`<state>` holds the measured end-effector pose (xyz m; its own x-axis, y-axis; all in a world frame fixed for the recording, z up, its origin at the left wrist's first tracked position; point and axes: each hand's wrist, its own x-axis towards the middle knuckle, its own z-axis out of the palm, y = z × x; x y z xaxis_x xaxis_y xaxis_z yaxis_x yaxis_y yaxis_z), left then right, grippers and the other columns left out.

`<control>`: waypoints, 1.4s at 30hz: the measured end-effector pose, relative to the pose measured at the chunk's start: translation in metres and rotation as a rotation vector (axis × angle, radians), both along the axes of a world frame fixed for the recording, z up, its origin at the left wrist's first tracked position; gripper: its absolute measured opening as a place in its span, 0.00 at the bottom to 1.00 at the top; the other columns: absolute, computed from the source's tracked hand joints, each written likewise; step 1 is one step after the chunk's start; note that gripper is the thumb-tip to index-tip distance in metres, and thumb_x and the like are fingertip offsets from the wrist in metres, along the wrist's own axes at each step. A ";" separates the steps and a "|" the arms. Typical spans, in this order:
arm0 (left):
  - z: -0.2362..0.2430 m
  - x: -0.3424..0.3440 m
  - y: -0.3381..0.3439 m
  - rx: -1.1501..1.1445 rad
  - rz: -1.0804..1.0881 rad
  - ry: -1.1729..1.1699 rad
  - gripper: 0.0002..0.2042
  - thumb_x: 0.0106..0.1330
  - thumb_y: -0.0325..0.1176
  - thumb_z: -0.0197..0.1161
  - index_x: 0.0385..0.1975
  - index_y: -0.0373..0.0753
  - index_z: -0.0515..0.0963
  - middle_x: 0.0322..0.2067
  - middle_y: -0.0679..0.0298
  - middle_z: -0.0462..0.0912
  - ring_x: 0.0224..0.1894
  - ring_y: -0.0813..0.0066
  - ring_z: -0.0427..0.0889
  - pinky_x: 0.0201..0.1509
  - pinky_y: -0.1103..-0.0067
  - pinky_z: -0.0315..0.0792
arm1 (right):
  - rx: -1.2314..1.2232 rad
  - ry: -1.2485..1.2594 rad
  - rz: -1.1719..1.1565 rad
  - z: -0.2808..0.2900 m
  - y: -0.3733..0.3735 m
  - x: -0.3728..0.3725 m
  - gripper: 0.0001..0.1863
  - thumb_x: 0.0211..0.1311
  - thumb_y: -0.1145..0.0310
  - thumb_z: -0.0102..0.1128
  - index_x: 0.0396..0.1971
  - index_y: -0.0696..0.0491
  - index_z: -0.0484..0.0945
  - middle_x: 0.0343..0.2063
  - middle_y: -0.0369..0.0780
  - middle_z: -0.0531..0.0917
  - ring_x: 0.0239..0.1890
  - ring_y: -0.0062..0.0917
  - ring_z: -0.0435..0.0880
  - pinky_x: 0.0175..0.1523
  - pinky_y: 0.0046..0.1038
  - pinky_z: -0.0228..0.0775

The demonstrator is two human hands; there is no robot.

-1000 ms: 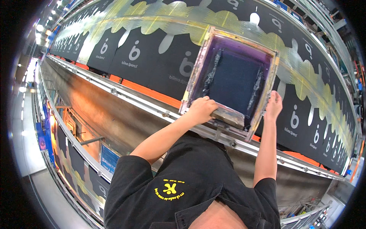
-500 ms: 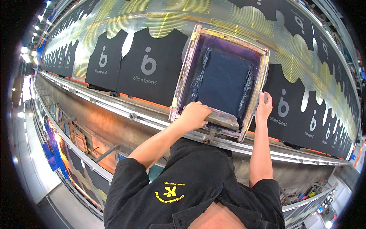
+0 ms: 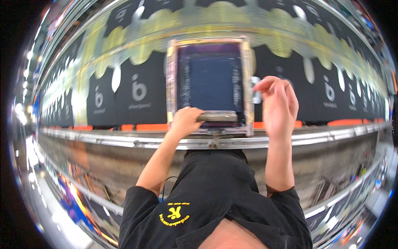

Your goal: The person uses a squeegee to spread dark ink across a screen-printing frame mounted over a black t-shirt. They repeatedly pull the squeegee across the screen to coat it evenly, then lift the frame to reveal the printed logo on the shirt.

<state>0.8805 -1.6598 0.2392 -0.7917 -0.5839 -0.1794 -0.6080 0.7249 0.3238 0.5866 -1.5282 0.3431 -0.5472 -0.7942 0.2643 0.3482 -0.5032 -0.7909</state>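
Observation:
A rectangular printing screen frame (image 3: 170, 83) with dark mesh (image 3: 211, 79) lies flat on a long table, over a row of black shirts. My left hand (image 3: 185, 121) is closed around a grey squeegee bar (image 3: 219, 116) that lies across the near end of the screen. My right hand (image 3: 278, 103) is lifted beside the frame's right rail. Its fingers are apart and curled, with the tips near a small white piece (image 3: 256, 94) at that rail, and nothing is in its grasp.
Black shirts with pale logos (image 3: 137, 95) line the table to both sides, under a yellow-green printed band (image 3: 286, 39). A metal rail (image 3: 331, 135) and orange strip (image 3: 145, 127) edge the table in front of me. Shelving runs below.
The frame has come from the upper right to sit square in front of me. My right hand has left the frame's near right corner and risen beside its right rail. My left hand keeps its hold.

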 end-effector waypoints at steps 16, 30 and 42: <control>-0.003 -0.021 0.039 0.021 0.068 -0.059 0.15 0.61 0.38 0.75 0.47 0.46 0.87 0.43 0.60 0.89 0.53 0.54 0.85 0.58 0.62 0.77 | -0.992 0.311 0.066 0.168 0.222 0.011 0.13 0.81 0.61 0.56 0.40 0.57 0.78 0.44 0.48 0.84 0.45 0.35 0.84 0.55 0.38 0.75; -0.006 -0.018 0.038 -0.010 0.065 -0.038 0.14 0.59 0.38 0.76 0.44 0.45 0.88 0.41 0.61 0.90 0.48 0.55 0.87 0.54 0.63 0.78 | -1.104 0.397 -0.073 0.179 0.253 0.017 0.15 0.79 0.61 0.54 0.36 0.57 0.78 0.41 0.47 0.84 0.45 0.38 0.85 0.54 0.39 0.76; 0.003 -0.026 0.037 0.019 0.052 -0.038 0.14 0.60 0.37 0.75 0.45 0.42 0.87 0.42 0.57 0.89 0.47 0.53 0.87 0.53 0.63 0.78 | -1.113 0.416 -0.093 0.181 0.247 0.022 0.16 0.79 0.60 0.53 0.33 0.57 0.78 0.38 0.47 0.84 0.45 0.40 0.85 0.52 0.39 0.77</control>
